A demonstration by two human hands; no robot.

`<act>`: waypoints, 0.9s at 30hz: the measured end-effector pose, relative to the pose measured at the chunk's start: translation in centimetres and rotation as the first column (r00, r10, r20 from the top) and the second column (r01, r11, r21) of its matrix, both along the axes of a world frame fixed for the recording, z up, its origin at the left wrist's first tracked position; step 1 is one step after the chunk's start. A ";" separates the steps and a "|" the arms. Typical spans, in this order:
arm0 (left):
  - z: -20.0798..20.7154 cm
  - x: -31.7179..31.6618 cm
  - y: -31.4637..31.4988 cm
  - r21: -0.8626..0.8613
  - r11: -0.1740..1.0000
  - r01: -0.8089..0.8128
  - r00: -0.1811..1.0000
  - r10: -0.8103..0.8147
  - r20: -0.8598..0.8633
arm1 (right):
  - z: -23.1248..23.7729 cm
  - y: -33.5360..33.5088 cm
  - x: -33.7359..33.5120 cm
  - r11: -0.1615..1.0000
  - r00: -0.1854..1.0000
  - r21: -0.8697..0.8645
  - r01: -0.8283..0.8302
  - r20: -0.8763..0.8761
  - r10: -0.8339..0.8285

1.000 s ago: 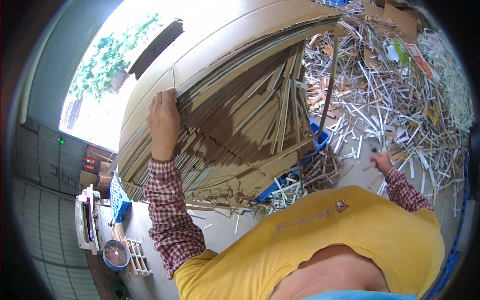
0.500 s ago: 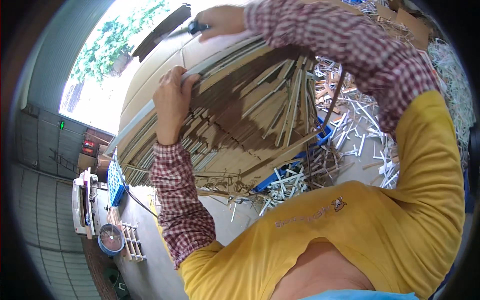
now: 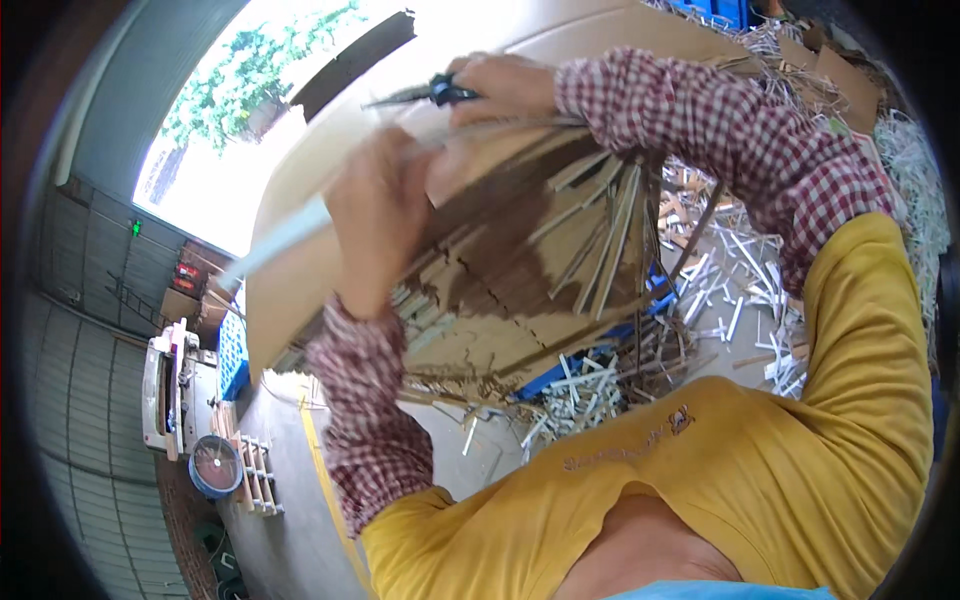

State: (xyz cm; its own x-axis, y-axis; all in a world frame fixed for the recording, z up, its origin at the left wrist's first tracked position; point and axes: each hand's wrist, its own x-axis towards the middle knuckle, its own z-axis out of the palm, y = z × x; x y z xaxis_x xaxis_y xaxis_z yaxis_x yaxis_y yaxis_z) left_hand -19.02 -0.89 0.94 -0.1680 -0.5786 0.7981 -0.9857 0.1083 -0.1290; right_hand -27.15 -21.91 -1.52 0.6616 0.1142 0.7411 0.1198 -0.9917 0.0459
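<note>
I've got eyes on the cardboard (image 3: 600,35)
Left hand (image 3: 385,210), 11 o'clock, blurred, pinching pale strip (image 3: 285,239); right hand (image 3: 508,85), 12 o'clock, clenched round black-handled tool (image 3: 450,92), tip toward 9

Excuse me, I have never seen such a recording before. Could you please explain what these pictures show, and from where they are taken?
There is no robot here, only a person's two bare hands. A wide camera worn on the head looks down, so straight edges look bent. The left hand is blurred but seems to hold a pale strip. The right hand holds a dark, pointed tool; its exact kind is unclear. Before the person is a large stack of brown sheets, and many loose strips lie on the grey floor.
</note>
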 end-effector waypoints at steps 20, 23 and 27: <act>-8.8 -11.7 5.8 0.460 0.668 0.584 0.809 -0.432 -0.399 | 0.3 2.0 -1.1 0.973 0.974 0.111 0.203 -0.126 -0.189; -18.1 -15.2 5.2 0.287 0.559 0.778 0.304 0.065 -0.951 | 0.3 1.5 -0.4 0.973 0.972 0.047 0.228 -0.065 -0.224; -19.2 -14.6 5.1 0.244 0.813 0.529 0.606 -0.160 -0.780 | 1.4 2.9 -1.7 0.959 0.965 0.109 0.260 -0.070 -0.254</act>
State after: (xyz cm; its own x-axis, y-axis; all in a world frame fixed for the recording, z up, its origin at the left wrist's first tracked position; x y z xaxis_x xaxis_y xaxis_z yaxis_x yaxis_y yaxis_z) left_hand -33.60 4.20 -18.25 0.0662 -0.8904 0.4503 -0.6162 0.3184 0.7204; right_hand -28.88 -19.06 -0.12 0.6973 -0.1495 0.7010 -0.1406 -0.9875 -0.0708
